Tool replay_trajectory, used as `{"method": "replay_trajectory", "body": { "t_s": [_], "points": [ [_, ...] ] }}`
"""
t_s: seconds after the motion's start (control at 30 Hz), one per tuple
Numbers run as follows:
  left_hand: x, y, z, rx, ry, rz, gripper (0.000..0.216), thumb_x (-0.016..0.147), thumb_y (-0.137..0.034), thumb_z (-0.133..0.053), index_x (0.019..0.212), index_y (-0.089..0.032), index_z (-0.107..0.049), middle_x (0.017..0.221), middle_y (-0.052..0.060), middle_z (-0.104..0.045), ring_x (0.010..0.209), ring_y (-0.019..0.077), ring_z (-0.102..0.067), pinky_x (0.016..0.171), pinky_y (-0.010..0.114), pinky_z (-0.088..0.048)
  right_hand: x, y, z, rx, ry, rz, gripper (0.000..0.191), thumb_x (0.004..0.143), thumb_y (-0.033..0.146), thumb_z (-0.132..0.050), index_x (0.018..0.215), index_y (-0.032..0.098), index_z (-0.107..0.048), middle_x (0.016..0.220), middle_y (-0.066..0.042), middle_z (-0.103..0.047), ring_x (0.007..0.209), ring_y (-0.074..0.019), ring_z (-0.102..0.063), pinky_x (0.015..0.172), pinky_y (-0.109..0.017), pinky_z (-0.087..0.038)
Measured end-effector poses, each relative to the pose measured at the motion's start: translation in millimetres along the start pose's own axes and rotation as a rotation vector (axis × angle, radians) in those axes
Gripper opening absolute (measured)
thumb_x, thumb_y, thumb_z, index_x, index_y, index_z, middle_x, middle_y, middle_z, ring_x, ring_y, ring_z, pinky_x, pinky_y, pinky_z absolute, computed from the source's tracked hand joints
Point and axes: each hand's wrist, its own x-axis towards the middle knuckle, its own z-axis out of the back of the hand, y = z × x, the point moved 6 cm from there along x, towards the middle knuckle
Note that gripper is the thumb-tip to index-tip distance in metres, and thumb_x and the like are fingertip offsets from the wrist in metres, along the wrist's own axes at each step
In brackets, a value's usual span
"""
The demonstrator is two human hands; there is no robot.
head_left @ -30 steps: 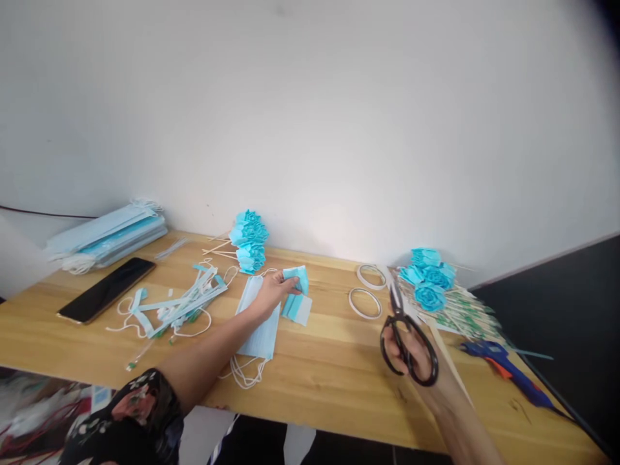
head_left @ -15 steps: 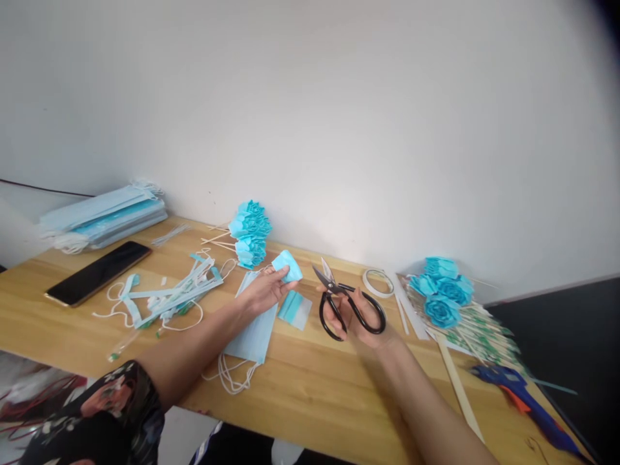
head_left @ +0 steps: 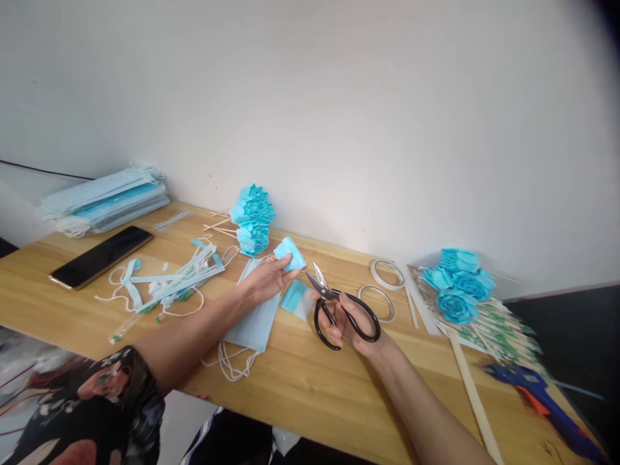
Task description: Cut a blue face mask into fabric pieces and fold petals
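Observation:
My left hand (head_left: 265, 280) pinches a small folded blue mask piece (head_left: 290, 253) and holds it just above the table. My right hand (head_left: 349, 323) grips black-handled scissors (head_left: 339, 309); their blades are slightly apart and point up-left toward the piece, a short gap away. Below my left hand lies a flat blue face mask (head_left: 254, 323) with white ear loops. Another cut blue piece (head_left: 297, 299) rests on the wood between my hands.
Wooden table (head_left: 300, 381) against a white wall. At the left lie a mask stack (head_left: 104, 200), a black phone (head_left: 99, 256) and cut strips (head_left: 169, 284). Blue flowers on sticks (head_left: 252, 219) sit at the back, more flowers (head_left: 458, 284) right, tape rings (head_left: 380, 300), blue glue gun (head_left: 542, 400).
My right hand has carried the scissors from the right side of the table leftward to the blue piece. My left hand has lifted that piece off the mask.

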Motion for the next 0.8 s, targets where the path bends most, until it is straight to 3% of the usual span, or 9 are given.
{"method": "replay_trajectory", "body": {
  "t_s": [0.33,0.63,0.8],
  "points": [
    [-2.0,4.9,-3.4,0.003,0.055,0.026,0.003,0.084,-0.010,-0.064,0.083,-0.013,-0.063,0.076,0.003,-0.070,0.063,0.0088,-0.066,0.054,0.014,-0.054,-0.1,1.6,-8.1,-0.057,-0.013,0.030,0.049,0.086,0.060,-0.052,0.110,0.018,-0.061,0.067,-0.001,-0.058,0.044,-0.0091,-0.043,0.039,-0.021,-0.038],
    [-6.6,13.8,-10.4,0.052,0.137,0.055,0.007,0.078,-0.013,-0.071,0.081,-0.011,-0.065,0.076,0.003,-0.070,0.068,0.0113,-0.068,0.065,0.020,-0.058,0.9,2.6,-12.7,-0.079,-0.021,0.048,0.054,0.085,0.063,-0.051,0.111,0.017,-0.060,0.069,-0.002,-0.059,0.045,-0.0096,-0.043,0.041,-0.023,-0.038],
    [-7.4,14.1,-10.6,0.025,0.139,0.058,0.009,0.077,-0.013,-0.072,0.078,-0.010,-0.064,0.073,0.003,-0.070,0.066,0.0112,-0.067,0.069,0.022,-0.058,1.6,3.9,-10.3,-0.060,-0.085,0.135,0.052,0.087,0.061,-0.049,0.113,0.017,-0.057,0.069,0.000,-0.056,0.045,-0.0083,-0.041,0.043,-0.022,-0.037]
  ]
}}
